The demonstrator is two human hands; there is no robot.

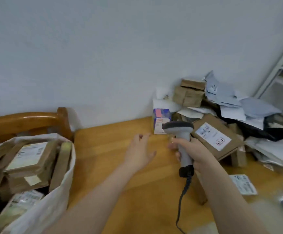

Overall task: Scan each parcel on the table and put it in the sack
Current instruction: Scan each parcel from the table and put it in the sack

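My right hand (193,152) grips the handle of a grey barcode scanner (179,130) whose black cable hangs down toward me. Its head points left at a small blue and white box (161,123) standing at the table's far edge. My left hand (140,152) hovers flat over the wooden table (120,166), fingers spread, holding nothing, just short of that box. A brown cardboard parcel with a white label (216,137) lies tilted right of the scanner. At the left a white sack (53,200) stands open with several brown parcels (31,157) inside.
A heap of brown boxes (189,93), grey mailer bags (230,100) and a black bag (272,130) fills the table's far right. A loose label (243,184) lies near my right forearm. A wooden chair back (27,120) stands behind the sack; a white shelf frame (281,73) leans at right.
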